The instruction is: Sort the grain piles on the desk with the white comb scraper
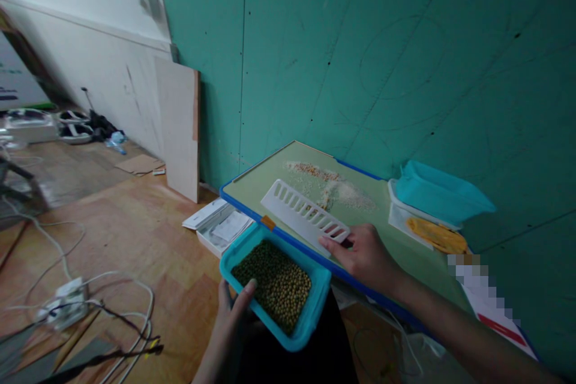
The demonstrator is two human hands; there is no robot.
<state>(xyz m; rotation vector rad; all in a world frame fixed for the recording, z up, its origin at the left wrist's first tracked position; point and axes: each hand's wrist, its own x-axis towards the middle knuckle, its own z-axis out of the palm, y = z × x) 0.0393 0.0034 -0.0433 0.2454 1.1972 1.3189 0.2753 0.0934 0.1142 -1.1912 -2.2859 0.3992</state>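
Observation:
My left hand [234, 307] grips a turquoise plastic tub [320, 291] by its near left side, thumb over the rim. Inside the tub lie dark green beans [261, 261] on the left and pale yellow soybeans [291, 295] on the right. Pinched in my right hand [369, 257] is one end of a white slotted plastic strip [288, 211], tilted above the green board's front edge. Beyond the strip, orange-brown grains [310, 171] and white grains [351, 193] are scattered on the green board [254, 188].
A white tray [398, 216] with a turquoise container [441, 192] and an orange-yellow cloth-like item [436, 236] sits at the board's right. An opened white box [216, 243] lies below its left corner. Cables and a power strip [67, 303] cover the floor at left. A green wall [288, 72] stands behind.

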